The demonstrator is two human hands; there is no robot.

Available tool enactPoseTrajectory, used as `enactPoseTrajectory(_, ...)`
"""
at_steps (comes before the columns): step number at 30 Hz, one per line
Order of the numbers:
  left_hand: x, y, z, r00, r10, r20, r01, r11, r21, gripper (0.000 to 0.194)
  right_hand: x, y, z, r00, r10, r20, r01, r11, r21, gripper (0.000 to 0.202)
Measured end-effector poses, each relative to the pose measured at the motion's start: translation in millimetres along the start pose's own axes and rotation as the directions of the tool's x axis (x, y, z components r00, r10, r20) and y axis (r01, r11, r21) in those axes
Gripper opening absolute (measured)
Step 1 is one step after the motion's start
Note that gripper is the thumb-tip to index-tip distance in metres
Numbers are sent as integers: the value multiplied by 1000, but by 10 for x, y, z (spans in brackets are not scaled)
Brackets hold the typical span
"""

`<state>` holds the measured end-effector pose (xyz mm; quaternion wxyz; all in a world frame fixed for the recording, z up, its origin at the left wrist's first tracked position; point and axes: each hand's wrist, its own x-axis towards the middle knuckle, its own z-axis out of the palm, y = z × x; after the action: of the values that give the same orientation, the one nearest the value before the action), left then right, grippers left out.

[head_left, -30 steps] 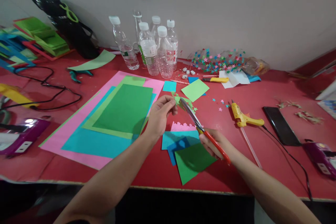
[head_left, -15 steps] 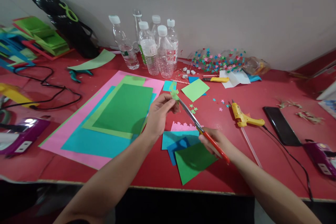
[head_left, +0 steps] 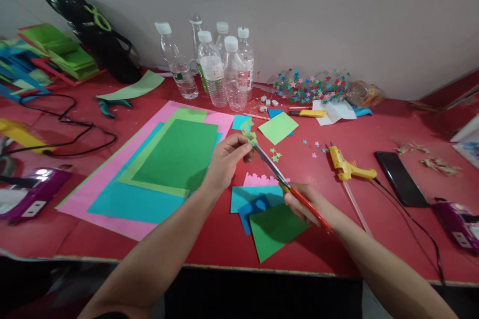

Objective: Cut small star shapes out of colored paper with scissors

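Between the thumb and fingers of my left hand (head_left: pixel 226 160) is a small light green paper piece (head_left: pixel 250 136) with a jagged outline. My right hand (head_left: pixel 307 203) grips red-handled scissors (head_left: pixel 270 164), whose blade tips touch the paper beside my left fingertips. Small green paper stars (head_left: pixel 276 155) lie on the table just right of the blades. Below the scissors are a pink strip with a notched edge (head_left: pixel 260 179), a teal sheet (head_left: pixel 243 199), a blue piece (head_left: pixel 247 219) and a dark green sheet (head_left: pixel 275 234).
Stacked coloured sheets (head_left: pixel 175 152) lie at left. Plastic bottles (head_left: pixel 214 72) stand by the wall. A yellow glue gun (head_left: pixel 346 167) and a black phone (head_left: pixel 401 179) lie at right. A yellow cutter knife (head_left: pixel 312 113) and a heap of stars (head_left: pixel 310 84) are behind.
The light green paper has turned in my left fingers. The scissor blades have closed more and their tips sit slightly lower, nearer the fingertips.
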<state>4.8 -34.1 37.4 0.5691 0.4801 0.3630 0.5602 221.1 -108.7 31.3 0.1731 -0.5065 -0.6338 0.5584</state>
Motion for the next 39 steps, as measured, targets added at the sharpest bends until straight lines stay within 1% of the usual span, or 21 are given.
enactPoseTrajectory(4,10,4,-6,1000,-29,6,29,999,-17,7,-5,21,-16,1000,9,23,-9,1000,1,42)
enactPoseTrajectory(8,12,0,0,1000,-25,-6,26,1000,17,7,-8,33,-21,1000,26,12,-26,1000,14,44)
enactPoseTrajectory(13,13,4,-9,1000,-18,-6,18,998,59,8,-1,-7,-14,1000,20,7,-20,998,54,48)
enactPoseTrajectory(17,6,34,-8,1000,-19,-5,19,995,95,10,7,-28,-12,1000,21,-4,-21,998,67,48)
enactPoseTrajectory(23,4,60,-6,1000,-11,-2,11,991,134,12,12,-4,-17,1000,29,11,-30,998,62,45)
enactPoseTrajectory(29,1,68,-16,999,-38,15,36,989,141,12,-5,16,-28,999,-12,42,9,998,61,41)
enactPoseTrajectory(33,-10,69,-14,999,-44,19,40,985,167,12,-4,18,-23,999,-14,29,13,999,38,45)
enactPoseTrajectory(36,-12,68,-9,999,-39,17,36,987,159,12,-1,-13,-12,1000,-13,18,12,999,46,48)
enactPoseTrajectory(39,-9,69,-9,999,-43,8,41,987,156,12,-3,-52,-1,1000,-8,-6,8,1000,19,49)
